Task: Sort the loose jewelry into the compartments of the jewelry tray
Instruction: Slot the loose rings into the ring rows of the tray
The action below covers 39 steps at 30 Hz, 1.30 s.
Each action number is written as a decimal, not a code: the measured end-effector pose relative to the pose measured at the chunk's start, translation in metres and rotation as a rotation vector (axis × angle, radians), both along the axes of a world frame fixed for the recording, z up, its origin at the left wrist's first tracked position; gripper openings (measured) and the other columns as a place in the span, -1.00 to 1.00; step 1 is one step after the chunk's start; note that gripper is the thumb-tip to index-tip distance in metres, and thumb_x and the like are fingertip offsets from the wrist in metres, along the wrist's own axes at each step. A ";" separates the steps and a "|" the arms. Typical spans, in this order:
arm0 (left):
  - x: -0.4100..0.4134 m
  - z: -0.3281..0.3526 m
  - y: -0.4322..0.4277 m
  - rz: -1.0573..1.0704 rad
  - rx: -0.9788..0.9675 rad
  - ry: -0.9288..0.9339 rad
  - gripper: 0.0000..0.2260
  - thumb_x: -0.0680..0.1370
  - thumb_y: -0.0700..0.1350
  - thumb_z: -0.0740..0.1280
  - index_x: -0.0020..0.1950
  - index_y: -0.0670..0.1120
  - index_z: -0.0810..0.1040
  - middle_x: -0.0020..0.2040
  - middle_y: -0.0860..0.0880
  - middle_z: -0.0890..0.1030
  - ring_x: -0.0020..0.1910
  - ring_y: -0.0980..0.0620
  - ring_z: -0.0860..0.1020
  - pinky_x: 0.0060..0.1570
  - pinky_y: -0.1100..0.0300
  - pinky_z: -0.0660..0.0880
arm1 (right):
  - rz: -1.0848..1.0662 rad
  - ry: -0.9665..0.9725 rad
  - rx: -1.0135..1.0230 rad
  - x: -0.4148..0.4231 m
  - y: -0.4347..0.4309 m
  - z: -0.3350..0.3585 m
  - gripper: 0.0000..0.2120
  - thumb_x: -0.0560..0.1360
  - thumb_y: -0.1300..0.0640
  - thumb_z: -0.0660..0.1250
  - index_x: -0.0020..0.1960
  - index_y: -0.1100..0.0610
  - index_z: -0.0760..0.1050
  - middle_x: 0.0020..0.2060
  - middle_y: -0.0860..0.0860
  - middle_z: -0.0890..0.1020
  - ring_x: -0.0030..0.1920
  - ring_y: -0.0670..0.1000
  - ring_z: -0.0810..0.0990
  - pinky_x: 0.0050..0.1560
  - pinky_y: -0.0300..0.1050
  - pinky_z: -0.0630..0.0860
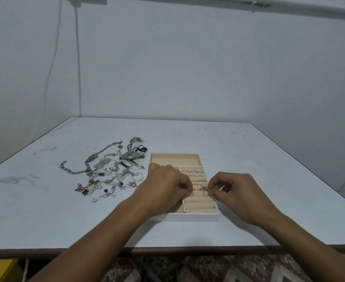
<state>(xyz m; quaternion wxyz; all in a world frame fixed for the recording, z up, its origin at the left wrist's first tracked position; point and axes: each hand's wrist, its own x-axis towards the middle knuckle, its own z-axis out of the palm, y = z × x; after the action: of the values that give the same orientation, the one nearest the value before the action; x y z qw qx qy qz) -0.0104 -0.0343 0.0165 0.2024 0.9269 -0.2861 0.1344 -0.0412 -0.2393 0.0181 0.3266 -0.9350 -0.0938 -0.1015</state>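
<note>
At the near middle of the pale worktop the white jewelry tray sits square to the person, its front wall set back a little from the worktop's brown near edge. Both hands are over the ribbed ring section on the tray's right side. The left hand has its grip pinched closed on a small ring. The right hand pinches a second ring just beside it, the two sets of fingertips near each other but apart. Further back in that section several slotted rings stand in rows, and the long far compartment shows its peach lining. The loose jewelry lies in a tangled heap just left of the tray, with a heavy chain trailing out to the left. A metal watch sits at the back of the heap, its dial too small to read. One thin hoop lies alone just right of the tray. Bare worktop runs wide to the right, behind the tray to the far edge, and on the left past the chain.
</note>
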 end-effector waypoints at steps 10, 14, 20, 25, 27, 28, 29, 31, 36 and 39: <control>-0.004 -0.003 0.002 -0.006 0.085 -0.046 -0.81 0.56 0.09 0.27 0.09 0.14 0.63 0.03 0.17 0.64 0.14 0.20 0.41 0.14 0.13 0.09 | 0.000 0.000 -0.015 0.000 -0.001 0.000 -0.88 0.46 0.12 0.41 -0.22 -0.09 0.60 -0.27 -0.19 0.63 -0.24 -0.08 0.58 -0.24 -0.23 0.51; -0.006 -0.002 0.002 -0.011 0.083 -0.062 -0.79 0.54 0.11 0.27 0.08 0.13 0.64 -0.01 0.15 0.65 0.12 0.18 0.42 0.14 0.11 0.11 | 0.004 -0.007 -0.017 0.000 -0.002 -0.001 -0.86 0.46 0.11 0.41 -0.22 -0.10 0.59 -0.27 -0.20 0.63 -0.25 -0.08 0.58 -0.25 -0.24 0.51; -0.012 -0.006 0.003 -0.035 0.100 -0.105 -0.77 0.52 0.13 0.26 0.02 0.10 0.67 -0.04 0.16 0.60 0.14 0.18 0.35 0.12 0.09 0.15 | 0.006 -0.020 -0.033 0.001 -0.001 -0.001 -0.85 0.47 0.11 0.41 -0.23 -0.12 0.57 -0.28 -0.21 0.62 -0.26 -0.11 0.58 -0.28 -0.28 0.49; -0.012 -0.009 0.004 -0.045 0.108 -0.106 -0.74 0.53 0.16 0.24 0.04 0.13 0.67 -0.01 0.19 0.56 0.16 0.20 0.32 0.12 0.11 0.14 | 0.003 -0.040 -0.054 0.002 0.000 -0.002 -0.88 0.47 0.10 0.41 -0.22 -0.09 0.59 -0.28 -0.23 0.62 -0.26 -0.10 0.59 -0.24 -0.16 0.56; -0.013 -0.009 0.004 -0.044 0.099 -0.104 -0.75 0.53 0.16 0.24 0.04 0.13 0.66 -0.01 0.19 0.55 0.16 0.20 0.32 0.13 0.11 0.14 | 0.000 -0.053 -0.066 0.003 0.000 -0.003 -0.90 0.46 0.10 0.41 -0.21 -0.07 0.60 -0.29 -0.22 0.62 -0.27 -0.12 0.59 -0.22 -0.14 0.56; -0.012 -0.010 0.005 -0.045 0.091 -0.104 -0.75 0.53 0.15 0.24 0.04 0.13 0.66 -0.01 0.19 0.56 0.16 0.19 0.32 0.14 0.10 0.15 | 0.000 -0.060 -0.077 0.003 0.000 -0.004 -0.91 0.46 0.09 0.40 -0.20 -0.07 0.60 -0.29 -0.22 0.63 -0.27 -0.13 0.59 -0.22 -0.13 0.56; -0.012 -0.010 0.005 -0.051 0.071 -0.105 -0.76 0.53 0.14 0.25 0.03 0.13 0.66 -0.01 0.19 0.56 0.17 0.18 0.34 0.15 0.09 0.16 | 0.003 -0.069 -0.091 0.003 0.000 -0.004 -0.92 0.46 0.09 0.40 -0.19 -0.06 0.61 -0.28 -0.23 0.63 -0.27 -0.14 0.59 -0.21 -0.12 0.56; -0.012 -0.012 0.007 -0.069 0.015 -0.096 -0.79 0.51 0.12 0.28 0.01 0.12 0.66 -0.02 0.20 0.57 0.17 0.17 0.36 0.17 0.08 0.18 | 0.009 -0.090 -0.126 0.003 0.000 -0.005 -0.94 0.47 0.07 0.39 -0.17 -0.06 0.61 -0.27 -0.25 0.63 -0.26 -0.15 0.59 -0.20 -0.09 0.57; -0.010 -0.010 0.013 -0.085 -0.032 -0.066 -0.79 0.50 0.11 0.28 0.01 0.12 0.67 -0.01 0.20 0.58 0.15 0.20 0.38 0.14 0.15 0.20 | 0.019 -0.138 -0.210 0.002 0.001 -0.008 -0.94 0.49 0.04 0.35 -0.14 -0.07 0.60 -0.26 -0.25 0.62 -0.23 -0.15 0.58 -0.17 -0.11 0.54; -0.009 -0.008 0.017 -0.089 -0.054 -0.064 -0.79 0.49 0.09 0.29 0.00 0.10 0.68 -0.03 0.18 0.61 0.09 0.17 0.44 0.10 0.15 0.27 | 0.039 -0.162 -0.247 0.002 0.001 -0.010 -0.92 0.50 0.01 0.35 -0.08 -0.10 0.63 -0.17 -0.23 0.63 -0.15 -0.16 0.54 -0.12 -0.12 0.51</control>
<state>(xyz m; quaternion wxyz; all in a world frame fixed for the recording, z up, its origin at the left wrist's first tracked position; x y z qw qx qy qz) -0.0194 -0.0174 0.0082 0.2240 0.9027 -0.3296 0.1624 -0.0394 -0.2379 0.0085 0.2022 -0.9549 -0.1497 -0.1579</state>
